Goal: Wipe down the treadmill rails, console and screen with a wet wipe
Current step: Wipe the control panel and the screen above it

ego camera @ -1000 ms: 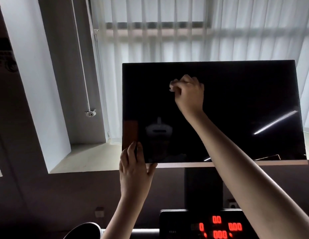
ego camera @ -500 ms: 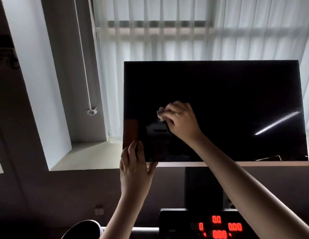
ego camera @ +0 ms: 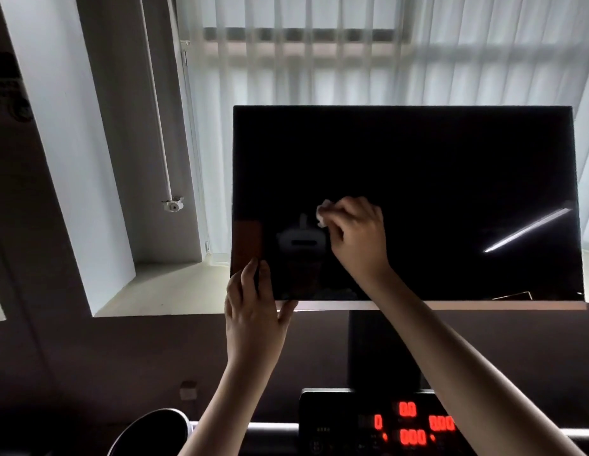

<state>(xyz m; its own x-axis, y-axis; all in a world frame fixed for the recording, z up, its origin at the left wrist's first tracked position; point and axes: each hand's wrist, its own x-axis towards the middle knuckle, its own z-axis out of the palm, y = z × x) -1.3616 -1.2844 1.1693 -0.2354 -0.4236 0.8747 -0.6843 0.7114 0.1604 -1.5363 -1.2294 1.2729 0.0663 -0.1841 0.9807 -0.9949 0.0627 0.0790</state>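
Note:
The treadmill's large black screen (ego camera: 451,179) fills the centre and right of the head view, switched off and glossy. My right hand (ego camera: 360,240) presses a crumpled white wet wipe (ego camera: 323,216) against the lower left part of the glass. My left hand (ego camera: 253,311) grips the screen's bottom left corner, fingers on the front and thumb under the pale lower edge. Below the screen sits the dark console (ego camera: 368,422) with lit red digits. A silver rail (ego camera: 273,425) runs across the bottom, partly hidden by my forearms.
A dark post (ego camera: 382,347) carries the screen above the console. A round dark cup holder (ego camera: 151,432) sits at the lower left. Behind are a window with vertical blinds (ego camera: 319,60), a pale sill (ego camera: 161,284) and a white wall pillar (ego camera: 56,126).
My right hand slid the wipe down the screen from its upper part, then slightly right along the lower area. My left hand kept its hold on the bottom left corner.

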